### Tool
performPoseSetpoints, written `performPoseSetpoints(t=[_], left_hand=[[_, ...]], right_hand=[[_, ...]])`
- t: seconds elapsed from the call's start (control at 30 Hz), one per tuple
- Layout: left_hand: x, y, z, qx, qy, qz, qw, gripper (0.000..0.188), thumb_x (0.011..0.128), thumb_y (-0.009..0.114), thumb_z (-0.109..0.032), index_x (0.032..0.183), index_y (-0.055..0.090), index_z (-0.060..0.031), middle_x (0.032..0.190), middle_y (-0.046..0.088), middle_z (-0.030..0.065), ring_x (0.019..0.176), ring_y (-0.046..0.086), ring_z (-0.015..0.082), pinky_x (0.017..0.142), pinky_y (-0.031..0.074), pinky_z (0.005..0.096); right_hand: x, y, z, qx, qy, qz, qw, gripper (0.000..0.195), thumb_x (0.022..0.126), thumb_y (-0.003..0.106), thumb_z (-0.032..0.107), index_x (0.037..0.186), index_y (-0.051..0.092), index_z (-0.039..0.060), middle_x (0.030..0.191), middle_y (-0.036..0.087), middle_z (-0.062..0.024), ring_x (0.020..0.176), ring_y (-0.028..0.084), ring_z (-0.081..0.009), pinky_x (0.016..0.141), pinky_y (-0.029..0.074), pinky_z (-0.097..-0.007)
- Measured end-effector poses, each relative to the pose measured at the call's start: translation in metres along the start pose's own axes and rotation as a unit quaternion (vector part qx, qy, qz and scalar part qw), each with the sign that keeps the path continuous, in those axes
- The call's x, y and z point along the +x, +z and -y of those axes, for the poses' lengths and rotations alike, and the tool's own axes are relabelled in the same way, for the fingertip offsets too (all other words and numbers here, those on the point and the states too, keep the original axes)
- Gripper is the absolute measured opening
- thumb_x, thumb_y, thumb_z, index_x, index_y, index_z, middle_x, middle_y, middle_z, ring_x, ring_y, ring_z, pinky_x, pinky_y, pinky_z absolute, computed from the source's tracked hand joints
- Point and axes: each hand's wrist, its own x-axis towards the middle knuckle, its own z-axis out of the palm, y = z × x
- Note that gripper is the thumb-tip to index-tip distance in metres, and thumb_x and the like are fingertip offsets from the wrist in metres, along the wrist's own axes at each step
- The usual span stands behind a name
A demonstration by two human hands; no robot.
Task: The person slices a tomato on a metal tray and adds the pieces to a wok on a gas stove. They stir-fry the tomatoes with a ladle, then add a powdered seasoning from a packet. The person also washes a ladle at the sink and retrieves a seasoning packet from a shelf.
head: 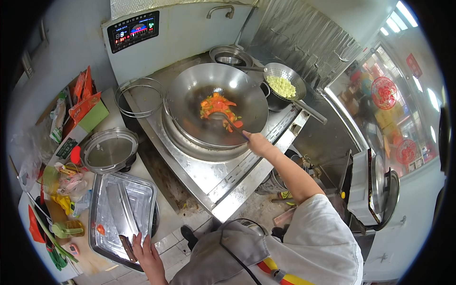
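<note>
My right hand [257,143] grips the handle of a metal cooking ladle [233,124]. The ladle's bowl sits among chopped orange-red vegetables [216,104] with green bits, low in a large steel wok [192,85] on the stove. Down at the left, my left hand [146,254] has its fingers apart at the rim of a metal tray [146,199]. Its fingertips are beside the wooden handle of a cleaver [121,206] lying in the tray; whether they touch the handle, I cannot tell. One small orange-red piece [100,229] lies in the tray too.
Right of the wok, a perforated strainer [301,80] of pale diced food rests over a dark pot [278,104], its handle jutting out. A wire ring stand [123,113] and a lidded pan [110,151] are on the left. An oil jug [69,229] stands near several packets.
</note>
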Motion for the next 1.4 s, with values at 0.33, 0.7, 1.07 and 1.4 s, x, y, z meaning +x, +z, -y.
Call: performPoseSetpoints(t=[0.33, 0.7, 1.07, 1.4], left_hand=[[-0.006, -0.010, -0.005, -0.006, -0.033, 0.016, 0.999, 0.028, 0.074, 0.054, 0.005, 0.102, 0.054, 0.0004, 0.119, 0.045, 0.0142, 0.117, 0.037, 0.0356, 0.094, 0.032, 0.0438], [0.004, -0.046, -0.026, 0.031, 0.079, -0.041, 0.996, 0.025, 0.076, 0.057, -0.003, 0.101, 0.058, -0.0036, 0.109, 0.052, 0.0165, 0.105, 0.045, 0.0364, 0.095, 0.032, 0.0496], [0.003, -0.037, -0.027, 0.016, 0.063, -0.035, 0.997, 0.026, 0.077, 0.056, -0.004, 0.103, 0.057, -0.0038, 0.110, 0.051, 0.0161, 0.106, 0.044, 0.0371, 0.095, 0.031, 0.0478], [-0.002, -0.022, -0.011, 0.013, 0.024, -0.022, 0.999, 0.029, 0.076, 0.054, 0.002, 0.105, 0.055, -0.0015, 0.117, 0.047, 0.0153, 0.113, 0.039, 0.0365, 0.095, 0.031, 0.0453]], right_hand=[[0.000, 0.014, 0.025, -0.136, 0.013, 0.025, 0.990, 0.042, 0.079, 0.043, 0.002, 0.121, 0.036, -0.0055, 0.080, 0.062, -0.0175, 0.076, 0.062, -0.0311, 0.066, 0.051, -0.0383], [0.038, 0.001, 0.029, 0.062, 0.100, -0.029, 0.993, 0.046, 0.077, 0.045, 0.005, 0.121, 0.045, 0.0129, 0.093, 0.058, -0.0222, 0.089, 0.056, -0.0364, 0.078, 0.044, -0.0452], [0.042, -0.002, 0.012, 0.023, 0.120, 0.020, 0.992, 0.042, 0.081, 0.042, 0.007, 0.122, 0.044, 0.0112, 0.094, 0.059, -0.0218, 0.089, 0.057, -0.0378, 0.078, 0.046, -0.0437], [0.013, 0.009, 0.026, -0.023, 0.124, -0.010, 0.992, 0.030, 0.084, 0.041, 0.009, 0.113, 0.047, 0.0022, 0.091, 0.060, -0.0216, 0.086, 0.060, -0.0344, 0.073, 0.049, -0.0412]])
